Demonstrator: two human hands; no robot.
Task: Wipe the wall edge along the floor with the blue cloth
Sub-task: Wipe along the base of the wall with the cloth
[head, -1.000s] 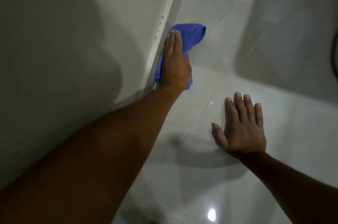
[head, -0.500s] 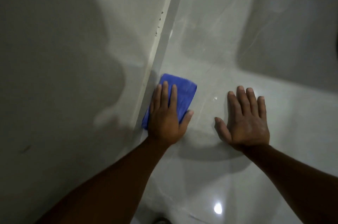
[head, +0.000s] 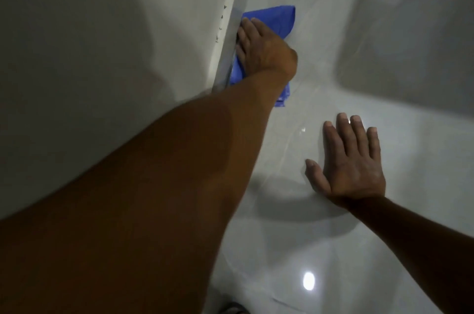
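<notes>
The blue cloth [head: 275, 19] lies bunched on the glossy floor, tight against the wall edge [head: 228, 39], a pale strip that runs diagonally up the middle. My left hand [head: 264, 49] presses flat on the cloth with fingers extended toward the strip; its palm and forearm cover most of the fabric. A corner of the cloth shows below my wrist. My right hand [head: 351, 159] rests flat on the floor at the right, fingers spread, holding nothing.
The grey wall [head: 102, 44] fills the left side, with small dark specks near the strip. The shiny tiled floor [head: 346, 249] reflects a light spot near the bottom. A dark shadowed patch lies at the upper right.
My left hand has pushed the cloth forward along the wall edge, away from me, after drawing it back half a second ago. My right hand stays planted on the floor.
</notes>
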